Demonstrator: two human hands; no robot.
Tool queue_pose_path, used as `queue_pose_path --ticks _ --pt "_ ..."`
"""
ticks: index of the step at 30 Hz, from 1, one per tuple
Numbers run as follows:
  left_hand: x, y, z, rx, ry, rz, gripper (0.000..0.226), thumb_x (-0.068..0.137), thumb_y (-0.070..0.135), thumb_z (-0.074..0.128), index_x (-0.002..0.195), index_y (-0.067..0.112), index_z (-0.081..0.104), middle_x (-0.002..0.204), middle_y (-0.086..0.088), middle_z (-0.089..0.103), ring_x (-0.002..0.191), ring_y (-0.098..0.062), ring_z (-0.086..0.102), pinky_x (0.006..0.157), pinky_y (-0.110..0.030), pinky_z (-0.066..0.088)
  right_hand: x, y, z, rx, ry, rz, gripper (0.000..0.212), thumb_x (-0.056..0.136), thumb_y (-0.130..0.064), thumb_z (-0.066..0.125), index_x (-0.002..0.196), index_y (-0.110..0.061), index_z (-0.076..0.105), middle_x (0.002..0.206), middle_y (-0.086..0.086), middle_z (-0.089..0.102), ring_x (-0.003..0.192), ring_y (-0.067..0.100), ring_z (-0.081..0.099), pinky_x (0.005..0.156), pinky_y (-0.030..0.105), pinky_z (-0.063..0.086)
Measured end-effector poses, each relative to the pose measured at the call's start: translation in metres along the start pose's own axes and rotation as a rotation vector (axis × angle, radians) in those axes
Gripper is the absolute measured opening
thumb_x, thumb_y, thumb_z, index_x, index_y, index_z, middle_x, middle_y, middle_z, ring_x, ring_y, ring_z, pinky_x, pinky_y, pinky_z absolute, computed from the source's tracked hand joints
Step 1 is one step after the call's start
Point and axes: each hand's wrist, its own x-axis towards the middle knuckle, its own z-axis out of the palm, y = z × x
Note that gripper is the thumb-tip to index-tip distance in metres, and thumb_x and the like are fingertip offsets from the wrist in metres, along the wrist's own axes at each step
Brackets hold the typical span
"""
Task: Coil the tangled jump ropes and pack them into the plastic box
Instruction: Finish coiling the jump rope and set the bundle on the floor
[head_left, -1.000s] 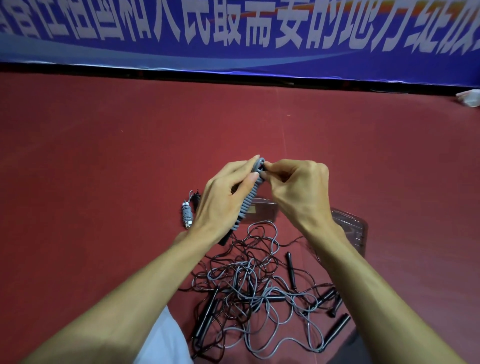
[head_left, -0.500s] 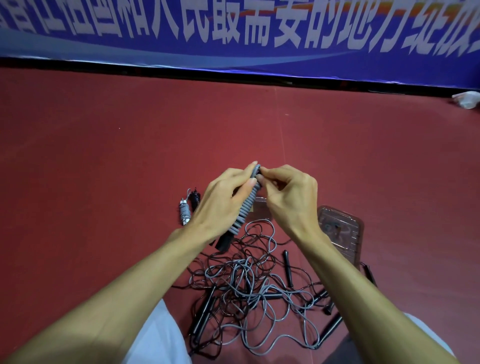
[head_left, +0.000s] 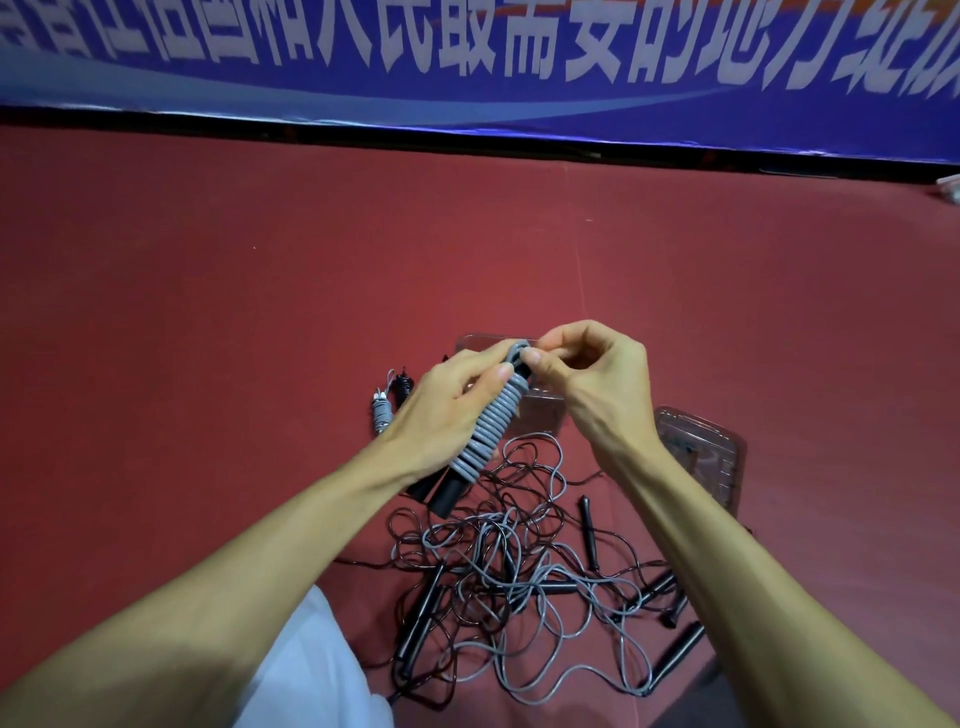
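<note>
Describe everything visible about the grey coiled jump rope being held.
The coiled jump rope is grey cord, plastic-looking, wound in tight even turns around black handles whose ends stick out below the coil. It tilts from lower left to upper right, held above the red floor. The left hand wraps its side; the right hand pinches the cord at its top end. Nothing else touches it.

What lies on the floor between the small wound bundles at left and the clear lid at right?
In the head view, the clear plastic box sits between the wound bundles and the lid, largely hidden behind both hands.

Left hand (head_left: 447, 410) gripping, right hand (head_left: 592, 379) pinching, fingertips meeting.
</note>
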Motion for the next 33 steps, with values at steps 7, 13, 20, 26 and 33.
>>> queue_pose_path --ticks 7,13,20,26,33 --pt "0.0 0.014 0.006 -0.313 0.042 -0.116 0.032 0.101 0.018 0.05 0.129 0.034 0.056 0.077 -0.006 0.061 0.051 -0.015 0.065 0.039 -0.024 0.049 -0.003 -0.007 -0.002 -0.113 -0.014 -0.071 0.012 0.079 -0.012 0.078 0.08 -0.022 0.073 0.078 -0.004 0.074 0.074 0.012 0.071 0.076 0.036 0.059" --pt "0.004 0.015 0.01 -0.417 0.053 -0.15 0.029 0.1 0.018 0.053 0.123 0.033 0.063 0.073 -0.013 0.063 0.05 -0.025 0.061 0.038 -0.025 0.049 -0.004 -0.005 -0.001 -0.184 0.082 -0.111 0.009 0.079 -0.014 0.079 0.081 -0.022 0.077 0.084 -0.003 0.073 0.075 0.012 0.071 0.075 0.035 0.058" --pt "0.002 0.011 0.01 -0.186 0.048 -0.097 0.035 0.101 0.019 0.05 0.134 0.029 0.056 0.112 -0.008 0.055 0.061 -0.016 0.063 0.053 -0.026 0.055 -0.006 -0.002 0.001 -0.225 0.045 -0.049 0.013 0.079 -0.009 0.077 0.074 -0.017 0.068 0.069 -0.009 0.067 0.061 -0.004 0.059 0.061 0.012 0.047" --pt "0.004 0.005 0.013 -0.002 0.052 -0.05 0.036 0.101 0.021 0.052 0.136 0.025 0.057 0.112 0.003 0.058 0.078 -0.014 0.06 0.087 -0.049 0.052 -0.007 0.002 0.012 -0.208 0.123 0.003 0.016 0.077 -0.008 0.078 0.068 -0.015 0.067 0.062 -0.013 0.064 0.055 -0.007 0.056 0.057 0.008 0.042" --pt "0.003 0.007 0.003 -0.107 0.132 -0.076 0.048 0.095 0.017 0.062 0.139 0.034 0.051 0.11 0.002 0.07 0.067 -0.017 0.066 0.074 -0.038 0.058 -0.007 -0.003 0.0 -0.071 -0.049 0.034 0.018 0.077 -0.003 0.077 0.079 -0.02 0.075 0.073 -0.005 0.074 0.071 0.007 0.071 0.077 0.031 0.058"
